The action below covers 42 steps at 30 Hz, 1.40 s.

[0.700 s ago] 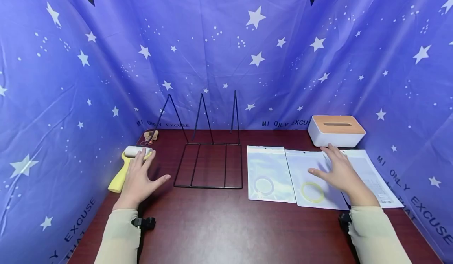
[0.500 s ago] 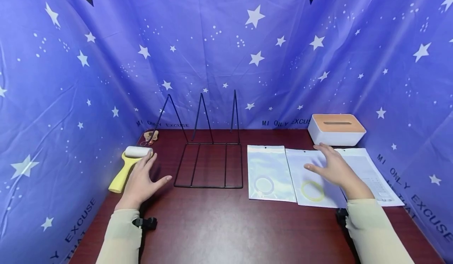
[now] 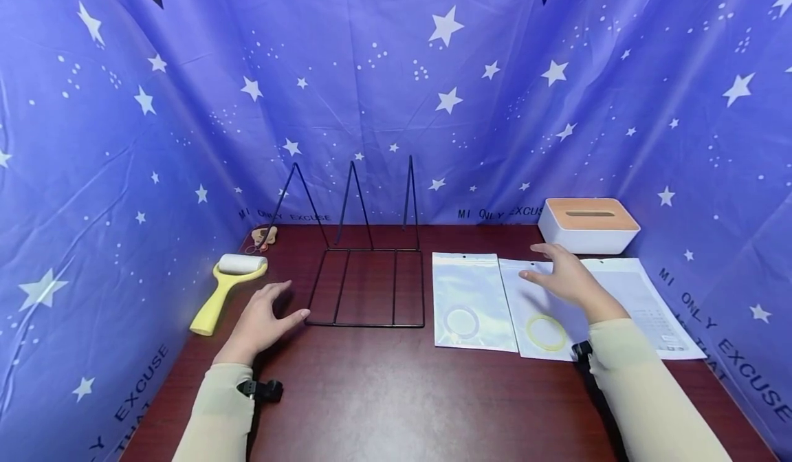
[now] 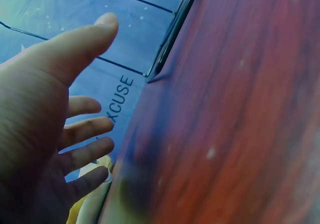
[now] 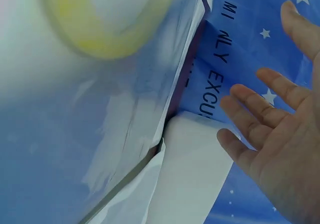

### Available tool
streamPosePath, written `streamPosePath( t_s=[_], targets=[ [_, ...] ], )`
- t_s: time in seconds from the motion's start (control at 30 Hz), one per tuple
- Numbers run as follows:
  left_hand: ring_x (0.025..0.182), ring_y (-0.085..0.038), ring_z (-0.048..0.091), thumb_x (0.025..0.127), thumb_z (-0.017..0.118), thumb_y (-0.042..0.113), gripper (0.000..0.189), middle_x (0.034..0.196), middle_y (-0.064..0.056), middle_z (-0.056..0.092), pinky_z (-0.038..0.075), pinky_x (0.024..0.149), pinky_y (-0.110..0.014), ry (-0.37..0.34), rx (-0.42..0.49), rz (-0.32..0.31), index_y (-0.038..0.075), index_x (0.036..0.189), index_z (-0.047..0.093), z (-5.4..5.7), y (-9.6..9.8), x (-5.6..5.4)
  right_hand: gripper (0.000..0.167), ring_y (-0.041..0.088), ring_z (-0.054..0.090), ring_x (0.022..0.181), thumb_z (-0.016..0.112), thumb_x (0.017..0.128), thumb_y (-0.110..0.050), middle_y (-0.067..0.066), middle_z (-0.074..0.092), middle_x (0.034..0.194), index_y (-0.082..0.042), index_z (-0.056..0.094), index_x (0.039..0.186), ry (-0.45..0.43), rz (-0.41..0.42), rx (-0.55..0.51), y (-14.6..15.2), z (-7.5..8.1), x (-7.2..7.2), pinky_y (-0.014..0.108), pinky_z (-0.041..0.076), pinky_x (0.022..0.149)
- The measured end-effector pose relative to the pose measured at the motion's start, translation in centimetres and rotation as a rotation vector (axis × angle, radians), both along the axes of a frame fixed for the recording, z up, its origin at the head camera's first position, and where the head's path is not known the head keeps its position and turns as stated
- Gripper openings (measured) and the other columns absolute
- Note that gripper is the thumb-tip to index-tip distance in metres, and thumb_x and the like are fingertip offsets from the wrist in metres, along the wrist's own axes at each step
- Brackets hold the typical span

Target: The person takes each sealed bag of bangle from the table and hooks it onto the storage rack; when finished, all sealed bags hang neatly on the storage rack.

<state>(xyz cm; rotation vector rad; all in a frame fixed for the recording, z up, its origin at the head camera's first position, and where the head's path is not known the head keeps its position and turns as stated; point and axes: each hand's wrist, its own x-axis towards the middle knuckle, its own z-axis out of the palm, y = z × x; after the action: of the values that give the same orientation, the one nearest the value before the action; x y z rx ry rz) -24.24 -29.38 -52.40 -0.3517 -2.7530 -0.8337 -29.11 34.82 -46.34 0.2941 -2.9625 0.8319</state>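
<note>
In the head view my left hand (image 3: 258,323) hovers over the table between a yellow lint roller (image 3: 218,297) and a black wire rack (image 3: 365,325). Its thumb tip overlaps the rack's front left corner; the fingers are spread and hold nothing. My right hand (image 3: 572,282), fingers extended and nothing in them, is above the middle of three flat pouches. That middle pouch (image 3: 516,311) shows a yellow ring. The left pouch (image 3: 473,280) is shiny, with a pale ring. Part of the right-hand pouch (image 3: 643,297) lies behind my hand and wrist.
A white tissue box (image 3: 588,236) with a wood-coloured lid stands at the back right. By the back left edge lies a small tan object (image 3: 265,236) with a red bit. Starry blue cloth (image 3: 383,91) walls the dark red table (image 3: 383,393) on the back and sides.
My left hand has moved right and toward me, away from the lint roller to the rack's corner. The right hand has moved left, from near the right-hand pouch over the middle pouch.
</note>
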Motion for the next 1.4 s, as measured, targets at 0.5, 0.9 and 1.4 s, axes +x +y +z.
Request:
streamPosePath(
  t_s=[0.5, 0.9, 1.4],
  targets=[
    [0.115, -0.033, 0.056, 0.086, 0.086, 0.047, 0.067, 0.125, -0.013, 0.067, 0.045, 0.100, -0.054, -0.053, 0.055, -0.007, 0.005, 0.135, 0.067, -0.9, 0.7, 0.0, 0.074, 0.051, 0.048, 0.136, 0.076, 0.097, -0.040, 0.031, 0.051, 0.148, 0.004, 0.048, 0.150, -0.094, 0.031, -0.119, -1.0, -1.1, -3.8, 0.065, 0.038, 0.112],
    [0.141, -0.038, 0.046, 0.083, 0.090, 0.042, 0.066, 0.141, -0.015, 0.062, 0.036, 0.115, -0.059, -0.061, 0.078, -0.061, 0.005, 0.133, 0.070, -1.4, 0.9, -0.2, 0.063, 0.049, 0.052, 0.133, 0.075, 0.099, -0.026, 0.030, 0.053, 0.145, 0.005, 0.050, 0.148, -0.148, 0.032, -0.164, -2.4, -1.2, -5.9, 0.062, 0.040, 0.111],
    [0.141, -0.039, 0.044, 0.076, 0.095, 0.036, 0.066, 0.145, -0.015, 0.058, 0.035, 0.115, -0.060, -0.051, 0.065, -0.119, 0.004, 0.129, 0.072, -1.5, 1.3, -0.1, 0.057, 0.045, 0.057, 0.129, 0.078, 0.096, -0.021, 0.027, 0.060, 0.139, 0.006, 0.057, 0.142, -0.133, 0.053, -0.119, -4.2, -1.6, -7.1, 0.057, 0.045, 0.109]
  ],
)
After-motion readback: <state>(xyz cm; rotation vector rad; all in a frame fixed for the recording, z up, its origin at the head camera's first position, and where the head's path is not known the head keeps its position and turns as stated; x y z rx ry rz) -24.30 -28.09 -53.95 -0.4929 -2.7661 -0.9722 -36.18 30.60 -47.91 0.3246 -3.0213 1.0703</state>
